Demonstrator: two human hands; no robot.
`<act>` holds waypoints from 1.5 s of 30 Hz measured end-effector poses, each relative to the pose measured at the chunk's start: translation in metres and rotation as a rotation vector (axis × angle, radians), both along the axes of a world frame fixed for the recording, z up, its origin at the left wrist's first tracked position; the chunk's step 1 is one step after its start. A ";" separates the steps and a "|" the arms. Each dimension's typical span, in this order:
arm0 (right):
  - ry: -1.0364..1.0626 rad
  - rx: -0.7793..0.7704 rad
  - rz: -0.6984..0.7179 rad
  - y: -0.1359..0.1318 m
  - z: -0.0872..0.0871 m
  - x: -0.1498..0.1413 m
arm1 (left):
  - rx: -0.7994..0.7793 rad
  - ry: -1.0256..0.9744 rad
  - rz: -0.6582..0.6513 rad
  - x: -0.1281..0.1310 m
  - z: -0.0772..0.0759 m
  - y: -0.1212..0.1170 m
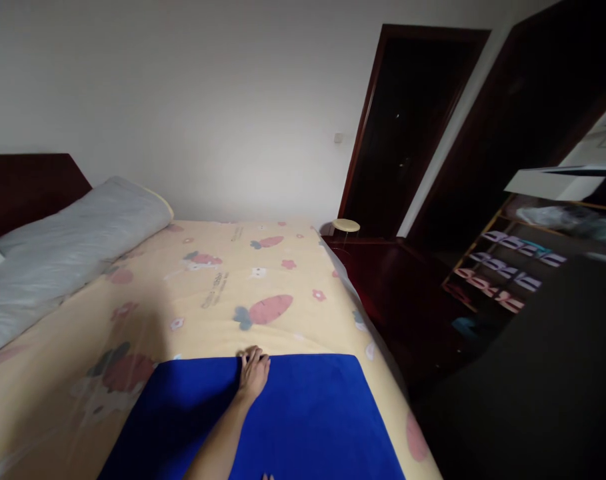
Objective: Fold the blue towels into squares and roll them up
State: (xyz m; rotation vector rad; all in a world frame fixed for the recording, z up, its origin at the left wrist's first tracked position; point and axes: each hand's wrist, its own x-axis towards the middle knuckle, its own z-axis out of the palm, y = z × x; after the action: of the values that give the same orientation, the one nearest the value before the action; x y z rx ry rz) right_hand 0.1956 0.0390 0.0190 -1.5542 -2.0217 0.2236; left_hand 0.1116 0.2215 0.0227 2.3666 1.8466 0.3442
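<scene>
A deep blue cloth (313, 413) lies spread flat on the bed, its far corners slightly rounded. My left hand (254, 373) rests on the cloth's far edge near the middle. Its fingers are bent a little and spread apart, with the tips at the border between the cloth and the bed sheet. At the bottom edge of the picture only the fingertips of my right hand (267, 477) show, over the cloth; the rest of it is out of sight. The near side of the cloth is cut off by the frame.
A yellow sheet (253, 267) with carrot and rabbit prints covers the bed. Grey bedding (93, 220) lies by the dark headboard (27, 190). Beyond the bed's right edge are a round stool (346, 225), a dark door (407, 133) and a rack of shoes (505, 263).
</scene>
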 end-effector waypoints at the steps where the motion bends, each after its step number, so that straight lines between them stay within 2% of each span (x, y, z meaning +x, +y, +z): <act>1: 0.008 -0.008 0.001 0.010 0.007 -0.002 | -0.007 0.001 0.011 0.001 0.003 0.004; 9: 0.065 -0.067 0.014 0.132 0.068 -0.027 | -0.114 0.017 0.114 0.011 0.007 0.020; 11: 0.076 -0.083 0.028 0.152 0.079 -0.036 | -0.139 0.020 0.138 0.012 0.008 0.022; 14: 0.099 -0.105 0.049 0.168 0.090 -0.047 | -0.169 0.029 0.154 0.012 0.010 0.025; 21: 0.168 -0.118 0.083 0.173 0.106 -0.058 | -0.217 0.047 0.152 0.014 0.015 0.028; 27: 0.246 -0.103 0.121 0.167 0.116 -0.049 | -0.242 0.039 0.140 0.014 0.019 0.027; 31: 0.314 -0.090 0.112 0.150 0.122 -0.030 | -0.253 -0.002 0.139 0.014 0.025 0.026; 35: 0.404 -0.077 0.065 0.111 0.127 -0.001 | -0.243 -0.090 0.146 0.015 0.037 0.026; 38: 0.478 -0.065 0.013 0.070 0.131 0.024 | -0.207 -0.210 0.172 0.013 0.056 0.034; 40: 0.531 -0.052 -0.030 0.041 0.133 0.040 | -0.172 -0.317 0.204 0.005 0.080 0.046; 42: 0.590 -0.033 -0.078 0.016 0.137 0.053 | -0.119 -0.447 0.234 -0.009 0.115 0.061; 45: 0.692 0.015 -0.157 0.000 0.161 0.075 | 0.006 -0.663 0.257 -0.046 0.183 0.077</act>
State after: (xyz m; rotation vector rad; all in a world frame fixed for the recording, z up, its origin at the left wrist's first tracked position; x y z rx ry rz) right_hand 0.2705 0.0393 0.1798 -1.3647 -1.3525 0.5904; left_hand 0.0653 0.2983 0.2053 1.6979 1.7819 1.0130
